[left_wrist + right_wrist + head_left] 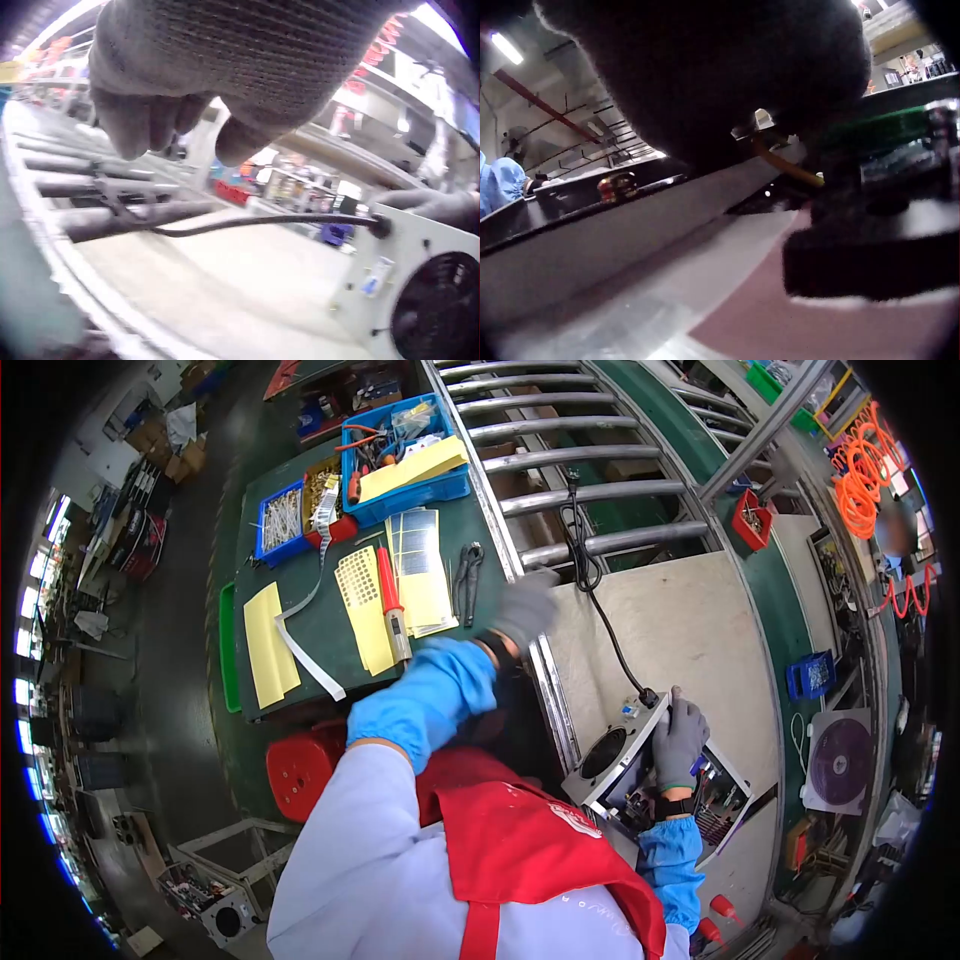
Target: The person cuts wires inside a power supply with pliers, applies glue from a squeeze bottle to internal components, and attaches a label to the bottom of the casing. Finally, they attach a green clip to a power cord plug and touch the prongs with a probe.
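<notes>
My left hand (pixel 527 608), gloved in grey and blurred, is over the bench's edge beside the roller conveyor. In the left wrist view its fingers (pixel 124 127) hang loosely bent, with nothing between them. My right hand (pixel 680 740), also gloved, grips the upper edge of an open metal case (pixel 725 775). A round black fan (pixel 604 753) sits in the case's end panel, and wiring and parts show inside. From that panel a black power cord (pixel 612 635) runs to a coiled bundle on the rollers. The right wrist view is dark, with its fingertips hidden.
On the green bench lie pliers (pixel 467 582), a red-handled knife (pixel 391 600), yellow label sheets (pixel 365 600) and a blue tool bin (pixel 440 488). Metal rollers (pixel 590 488) lead to the pale board (pixel 700 610) under the case. A red stool (pixel 300 770) stands by the bench.
</notes>
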`<state>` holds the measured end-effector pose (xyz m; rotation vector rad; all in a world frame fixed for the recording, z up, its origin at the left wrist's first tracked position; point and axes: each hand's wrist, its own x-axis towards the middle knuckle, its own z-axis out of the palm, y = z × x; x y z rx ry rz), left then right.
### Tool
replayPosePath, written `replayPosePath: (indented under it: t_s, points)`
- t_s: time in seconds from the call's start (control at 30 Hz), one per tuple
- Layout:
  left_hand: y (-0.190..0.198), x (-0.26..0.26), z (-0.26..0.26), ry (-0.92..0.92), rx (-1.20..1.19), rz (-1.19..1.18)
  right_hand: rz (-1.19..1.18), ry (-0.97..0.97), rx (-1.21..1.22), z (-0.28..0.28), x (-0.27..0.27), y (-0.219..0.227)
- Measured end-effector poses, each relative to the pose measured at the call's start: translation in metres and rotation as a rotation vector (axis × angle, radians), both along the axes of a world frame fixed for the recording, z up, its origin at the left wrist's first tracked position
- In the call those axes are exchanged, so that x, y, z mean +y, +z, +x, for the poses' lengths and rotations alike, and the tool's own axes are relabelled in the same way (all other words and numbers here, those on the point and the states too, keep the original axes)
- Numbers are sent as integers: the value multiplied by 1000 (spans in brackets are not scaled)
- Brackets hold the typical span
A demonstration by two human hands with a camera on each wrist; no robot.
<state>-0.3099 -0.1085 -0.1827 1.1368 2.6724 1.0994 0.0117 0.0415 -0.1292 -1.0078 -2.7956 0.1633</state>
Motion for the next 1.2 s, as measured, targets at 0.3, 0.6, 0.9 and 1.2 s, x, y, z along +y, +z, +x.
replayPosePath:
  t_s: [0.3, 0.6, 0.9, 1.2]
  points:
    - [-44, -41, -120, 375, -86, -591, -29, -62, -17, -1, -4, 2]
    - [-23, -55, -143, 230, -344, -574, -55, -49, 84, 2, -2, 6]
    - [107, 17, 11, -223, -635, 405, -81, -3, 36, 8, 8, 5]
    - [61, 41, 170, -544, -576, -259, -67, 38, 15, 13, 18, -5]
